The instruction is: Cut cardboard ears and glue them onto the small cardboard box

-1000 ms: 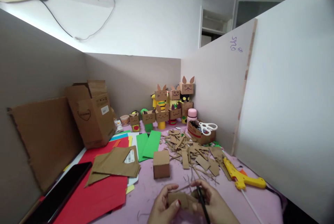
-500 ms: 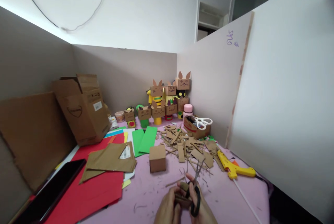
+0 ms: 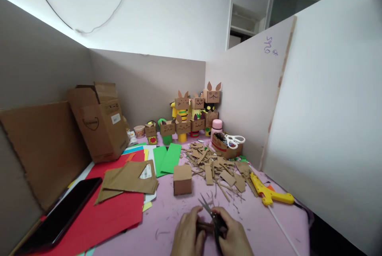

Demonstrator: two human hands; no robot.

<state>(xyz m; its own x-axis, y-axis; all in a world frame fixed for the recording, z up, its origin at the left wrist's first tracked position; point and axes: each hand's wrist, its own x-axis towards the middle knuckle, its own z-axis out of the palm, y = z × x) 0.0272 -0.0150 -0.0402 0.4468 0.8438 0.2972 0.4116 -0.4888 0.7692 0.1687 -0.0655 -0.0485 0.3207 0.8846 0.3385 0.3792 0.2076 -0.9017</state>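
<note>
At the bottom middle, my left hand (image 3: 187, 234) grips a small brown cardboard piece (image 3: 205, 227), mostly hidden between my hands. My right hand (image 3: 233, 235) holds black-handled scissors (image 3: 212, 217) with the blades apart, pointing up and to the left over the piece. A small closed cardboard cube (image 3: 182, 179) stands on the pink table cover (image 3: 262, 224) just beyond my hands.
Cardboard scraps (image 3: 219, 166) lie scattered at centre right. A yellow glue gun (image 3: 269, 194) lies to the right. Red paper (image 3: 113, 212), brown cardboard sheets (image 3: 128, 180), green paper (image 3: 167, 158) and a black tablet (image 3: 59, 218) are left. Cardboard figures (image 3: 191, 115) and a large box (image 3: 100, 119) stand at the back.
The scissors have tilted from upright to pointing up-left with the blades apart. My hands stayed together low on the table; the camera view shifted slightly.
</note>
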